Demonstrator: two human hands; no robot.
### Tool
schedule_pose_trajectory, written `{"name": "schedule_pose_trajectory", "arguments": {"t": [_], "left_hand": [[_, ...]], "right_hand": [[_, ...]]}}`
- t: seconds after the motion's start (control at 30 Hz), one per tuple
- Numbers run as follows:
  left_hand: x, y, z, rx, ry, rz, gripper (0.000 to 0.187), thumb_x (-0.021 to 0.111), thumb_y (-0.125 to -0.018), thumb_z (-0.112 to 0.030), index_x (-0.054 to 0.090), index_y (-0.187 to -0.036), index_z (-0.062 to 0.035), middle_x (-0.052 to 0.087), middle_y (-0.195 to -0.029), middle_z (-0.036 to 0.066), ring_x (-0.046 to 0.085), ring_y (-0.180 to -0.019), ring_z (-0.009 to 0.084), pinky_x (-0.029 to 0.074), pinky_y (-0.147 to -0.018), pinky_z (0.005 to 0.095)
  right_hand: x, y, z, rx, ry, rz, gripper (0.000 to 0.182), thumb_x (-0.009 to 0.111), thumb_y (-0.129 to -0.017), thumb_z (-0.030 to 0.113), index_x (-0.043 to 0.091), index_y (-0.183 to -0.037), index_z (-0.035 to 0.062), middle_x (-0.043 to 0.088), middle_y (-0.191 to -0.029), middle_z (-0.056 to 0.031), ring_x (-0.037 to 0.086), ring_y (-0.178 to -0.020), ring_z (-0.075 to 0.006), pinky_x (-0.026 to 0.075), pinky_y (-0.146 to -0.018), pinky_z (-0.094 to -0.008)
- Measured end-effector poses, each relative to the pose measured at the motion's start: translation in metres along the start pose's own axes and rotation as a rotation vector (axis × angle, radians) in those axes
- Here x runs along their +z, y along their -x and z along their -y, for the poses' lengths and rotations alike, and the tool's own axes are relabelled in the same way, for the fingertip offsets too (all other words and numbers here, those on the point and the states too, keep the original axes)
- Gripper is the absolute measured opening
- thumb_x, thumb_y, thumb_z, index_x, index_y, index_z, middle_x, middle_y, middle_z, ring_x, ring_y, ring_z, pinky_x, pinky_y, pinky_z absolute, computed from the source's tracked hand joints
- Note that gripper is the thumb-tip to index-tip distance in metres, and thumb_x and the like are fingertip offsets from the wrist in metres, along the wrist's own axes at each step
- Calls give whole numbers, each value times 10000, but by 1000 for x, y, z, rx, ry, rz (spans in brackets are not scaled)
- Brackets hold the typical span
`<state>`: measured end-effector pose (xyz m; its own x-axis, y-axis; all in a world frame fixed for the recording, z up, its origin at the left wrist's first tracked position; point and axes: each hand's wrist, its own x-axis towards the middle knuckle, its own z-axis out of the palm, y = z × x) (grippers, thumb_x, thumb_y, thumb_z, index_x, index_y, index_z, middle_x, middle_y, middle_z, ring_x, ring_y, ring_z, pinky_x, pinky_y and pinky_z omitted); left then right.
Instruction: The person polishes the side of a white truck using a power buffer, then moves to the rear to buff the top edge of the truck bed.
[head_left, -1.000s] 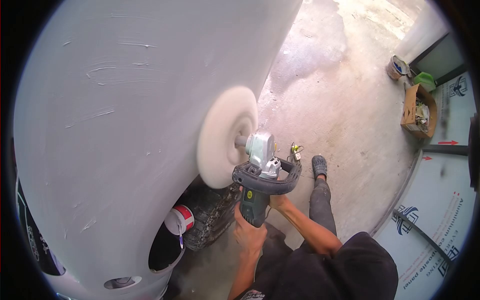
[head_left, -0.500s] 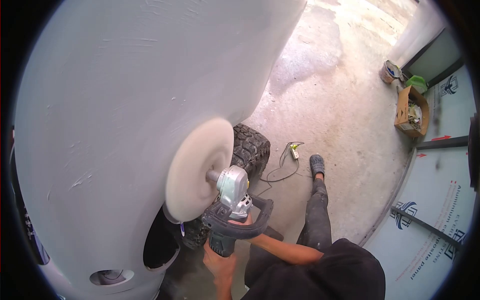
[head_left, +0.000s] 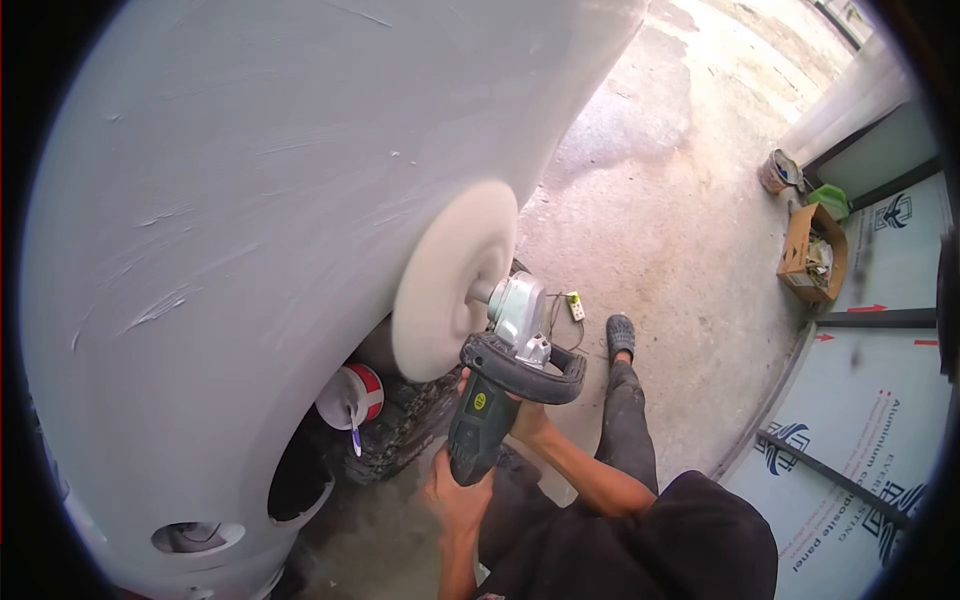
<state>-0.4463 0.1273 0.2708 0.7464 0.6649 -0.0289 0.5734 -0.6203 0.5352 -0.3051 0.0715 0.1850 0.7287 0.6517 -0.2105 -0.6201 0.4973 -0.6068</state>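
A rotary sander point(head_left: 482, 425) with a silver gear head, black body and D-shaped handle is in both my hands. Its broad, pale disc point(head_left: 455, 285), smeared by spinning, is at the grey vehicle body panel point(head_left: 250, 220). My left hand point(head_left: 458, 492) is wrapped round the rear end of the tool's body. Farther forward, below the D-handle, my right hand point(head_left: 527, 422) grips the body, partly hidden by the tool. Streaks and ridges mark the panel to the left of the disc.
A knobbly tyre point(head_left: 400, 430) is under the panel, with a red-and-white tub point(head_left: 362, 393) by it. On the floor lies a power strip point(head_left: 575, 306) with its cord. A cardboard box point(head_left: 812, 255) and a bucket point(head_left: 779, 172) stand by the wrapped panels at right.
The sander has moved up and right along the panel, both hands with it. The tub by the tyre, largely covered by the disc before, now shows.
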Motion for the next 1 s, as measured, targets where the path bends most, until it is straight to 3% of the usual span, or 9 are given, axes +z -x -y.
{"name": "schedule_pose_trajectory", "arguments": {"t": [0.23, 0.43, 0.47, 0.53, 0.6, 0.73, 0.8, 0.87, 1.0], "left_hand": [[-52, 31, 25, 67, 49, 122, 723, 867, -749, -264, 524, -1297, 61, 664, -1059, 267, 689, -935, 455, 542, -810, 469], [-46, 39, 20, 76, -7, 138, 695, 845, -774, -272, 516, -1280, 73, 646, -1036, 281, 672, -911, 473, 533, -807, 476], [-40, 36, 15, 65, -1, 133, 692, 847, -773, -271, 518, -1276, 72, 645, -1033, 282, 672, -907, 474, 531, -802, 478], [-26, 28, 3, 69, 6, 124, 691, 853, -770, -277, 524, -1268, 72, 647, -1031, 282, 671, -904, 473, 531, -796, 482], [-12, 20, -9, 84, 3, 104, 695, 862, -765, -289, 531, -1258, 72, 652, -1034, 279, 671, -904, 472, 531, -792, 483], [-1, 2, -32, 128, 12, 110, 744, 863, -771, -434, 548, -1259, 30, 673, -1065, 231, 695, -908, 430, 556, -748, 483], [-4, 1, -44, 52, -61, 97, 697, 864, -766, -397, 556, -1223, 29, 675, -1027, 239, 696, -884, 438, 554, -743, 491], [-9, 8, -40, -34, -130, 119, 648, 861, -753, -352, 563, -1183, 29, 676, -982, 248, 695, -856, 448, 553, -736, 498], [-33, 44, 4, -115, -181, 156, 543, 838, -715, -248, 572, -1100, 28, 673, -883, 252, 690, -803, 461, 550, -718, 510]], "right_hand": [[5, 33, -69, -189, 189, -159, 626, 704, -943, 455, 483, -1367, 51, 605, -1287, -94, 593, -1142, -196, 485, -1002, -377], [-5, 32, -91, -331, 297, -230, 620, 682, -965, 465, 472, -1378, 53, 598, -1302, -98, 587, -1153, -197, 479, -1010, -381], [-7, 24, -87, -359, 281, -223, 602, 693, -981, 395, 432, -1398, 49, 574, -1330, -88, 561, -1171, -201, 447, -1026, -377], [-26, 15, -85, -151, 20, -196, 750, 665, -900, 620, 514, -1354, 42, 626, -1260, -108, 625, -1107, -195, 524, -968, -381], [-46, 12, -76, -34, -131, -164, 810, 666, -861, 684, 556, -1331, 32, 650, -1222, -127, 659, -1079, -210, 569, -927, -387], [-41, -4, -5, 53, -231, -68, 706, 713, -853, 503, 556, -1332, 9, 644, -1219, -155, 666, -1088, -268, 587, -897, -399], [-10, 0, 44, 103, -283, -33, 691, 715, -827, 436, 553, -1341, 4, 643, -1225, -157, 667, -1081, -281, 584, -901, -400], [-2, 5, 36, 98, -278, 6, 706, 722, -819, 452, 556, -1335, 1, 645, -1210, -150, 667, -1068, -279, 581, -906, -401], [18, 50, -21, 37, -238, -95, 547, 780, -861, 311, 552, -1270, 28, 645, -1126, -98, 658, -986, -202, 563, -847, -355]]}}
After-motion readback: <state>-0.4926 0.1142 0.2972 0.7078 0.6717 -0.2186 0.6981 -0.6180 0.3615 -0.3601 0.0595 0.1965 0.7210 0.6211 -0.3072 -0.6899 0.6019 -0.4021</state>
